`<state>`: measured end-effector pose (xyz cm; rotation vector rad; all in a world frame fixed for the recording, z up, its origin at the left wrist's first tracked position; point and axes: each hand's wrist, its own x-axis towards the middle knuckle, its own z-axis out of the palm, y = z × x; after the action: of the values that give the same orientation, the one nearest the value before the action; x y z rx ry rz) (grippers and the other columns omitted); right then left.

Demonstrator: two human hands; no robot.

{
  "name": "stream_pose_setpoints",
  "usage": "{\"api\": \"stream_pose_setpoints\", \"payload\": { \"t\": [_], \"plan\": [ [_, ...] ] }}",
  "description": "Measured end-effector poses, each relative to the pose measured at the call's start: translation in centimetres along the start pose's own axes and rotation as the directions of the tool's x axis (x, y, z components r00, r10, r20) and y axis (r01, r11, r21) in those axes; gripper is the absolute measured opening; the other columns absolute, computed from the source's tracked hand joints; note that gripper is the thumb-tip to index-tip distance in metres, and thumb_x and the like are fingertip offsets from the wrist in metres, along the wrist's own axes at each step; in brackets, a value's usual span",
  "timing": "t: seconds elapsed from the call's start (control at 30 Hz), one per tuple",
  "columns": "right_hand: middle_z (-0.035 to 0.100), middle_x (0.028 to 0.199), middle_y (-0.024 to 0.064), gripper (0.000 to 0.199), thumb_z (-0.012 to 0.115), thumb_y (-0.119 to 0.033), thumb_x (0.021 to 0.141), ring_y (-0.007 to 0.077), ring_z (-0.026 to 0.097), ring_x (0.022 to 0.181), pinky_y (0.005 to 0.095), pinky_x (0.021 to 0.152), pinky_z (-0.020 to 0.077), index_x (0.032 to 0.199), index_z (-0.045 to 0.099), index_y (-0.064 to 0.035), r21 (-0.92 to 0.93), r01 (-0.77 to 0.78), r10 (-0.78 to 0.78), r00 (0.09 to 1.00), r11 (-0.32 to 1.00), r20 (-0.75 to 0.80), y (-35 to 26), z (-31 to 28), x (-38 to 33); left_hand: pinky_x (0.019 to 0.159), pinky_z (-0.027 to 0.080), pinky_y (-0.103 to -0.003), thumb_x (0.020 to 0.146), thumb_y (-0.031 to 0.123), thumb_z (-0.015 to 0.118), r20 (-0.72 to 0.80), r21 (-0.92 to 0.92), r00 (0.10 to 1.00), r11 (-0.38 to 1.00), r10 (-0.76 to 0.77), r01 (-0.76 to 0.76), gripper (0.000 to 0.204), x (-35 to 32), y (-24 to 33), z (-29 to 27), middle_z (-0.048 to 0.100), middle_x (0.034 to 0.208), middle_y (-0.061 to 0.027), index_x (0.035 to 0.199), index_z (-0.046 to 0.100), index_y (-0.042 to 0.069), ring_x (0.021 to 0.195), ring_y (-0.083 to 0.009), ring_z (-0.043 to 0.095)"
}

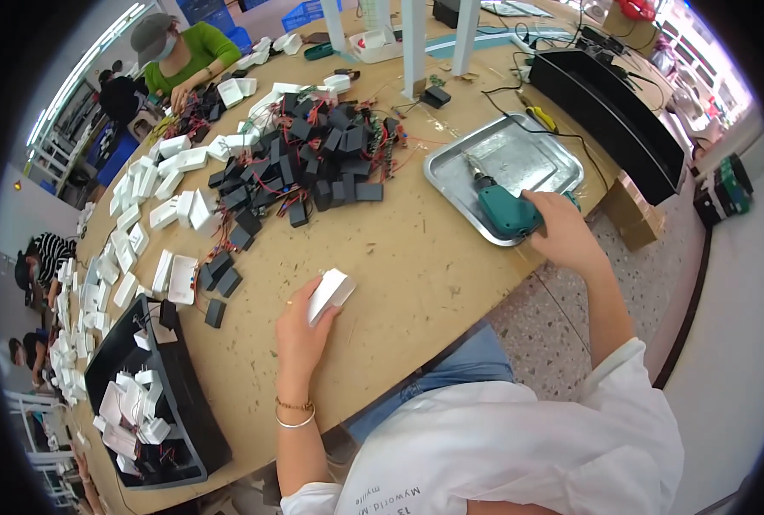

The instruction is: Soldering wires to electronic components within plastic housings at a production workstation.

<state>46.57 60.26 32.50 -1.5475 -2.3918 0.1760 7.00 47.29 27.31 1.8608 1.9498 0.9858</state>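
Note:
My left hand (300,330) is closed round a small white plastic housing (331,293), held just over the table in front of me. To the right, my right hand (560,230) grips the handle of a green cordless screwdriver (504,210). The tool's body and its pale tip lie over a shallow metal tray (450,193), tip pointing to the far left. My fingers partly hide the handle. Beyond my left hand spreads a heap of black boxes (326,146) with red wires, and several white housings (141,184) lie left of it.
A black bin (197,412) with white adapters stands at the near left; a long black bin (609,116) is at the far right. Yellow-handled pliers (543,118) lie by the tray. White posts (413,51) rise at the back. A co-worker in green (195,56) sits far left.

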Motion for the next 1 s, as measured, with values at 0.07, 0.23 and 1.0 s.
{"api": "stream_pose_setpoints", "payload": {
  "t": [0.07, 0.23, 1.0],
  "plan": [
    [0.056, 0.118, 0.0190, 0.064, 0.061, -0.004, 0.067, 0.0368, 0.050, 0.113, 0.0424, 0.100, 0.0395, 0.130, 0.049, -0.0045, -0.047, 0.034, -0.034, 0.999, 0.998, -0.009, 1.0, 0.4, 0.7, 0.084, 0.050, -0.035, 0.075, 0.011, 0.076, 0.000, -0.039, 1.000, 0.999, 0.001, -0.001, 0.049, 0.3, 0.1, 0.0, 0.066, 0.110, -0.0157, 0.120, 0.058, 0.006, 0.097, -0.0302, 0.064],
    [0.061, 0.107, 0.0197, 0.063, 0.060, 0.000, 0.062, 0.0378, 0.055, 0.102, 0.0427, 0.091, 0.0433, 0.124, 0.054, -0.0050, -0.034, 0.127, -0.121, 0.984, 0.991, 0.131, 2.5, 1.7, 2.4, 0.082, 0.050, -0.036, 0.077, 0.015, 0.075, -0.007, -0.058, 1.000, 0.998, 0.014, -0.015, 0.047, -0.3, -0.5, -0.7, 0.065, 0.108, -0.0158, 0.119, 0.058, 0.007, 0.096, -0.0317, 0.064],
    [0.039, 0.080, 0.0025, 0.052, 0.055, -0.034, 0.095, 0.0118, 0.041, 0.067, 0.0309, 0.066, 0.0368, 0.132, 0.039, -0.0017, 0.757, -0.028, -0.077, 0.997, -0.653, -0.030, -8.7, 4.3, -1.0, 0.081, 0.044, -0.043, 0.078, 0.037, 0.073, -0.510, 0.535, 0.849, 0.824, 0.141, 0.185, 0.040, 6.8, -11.0, -7.7, 0.063, 0.101, -0.0131, 0.099, 0.063, 0.004, 0.095, -0.0326, 0.056]
  ]
}}
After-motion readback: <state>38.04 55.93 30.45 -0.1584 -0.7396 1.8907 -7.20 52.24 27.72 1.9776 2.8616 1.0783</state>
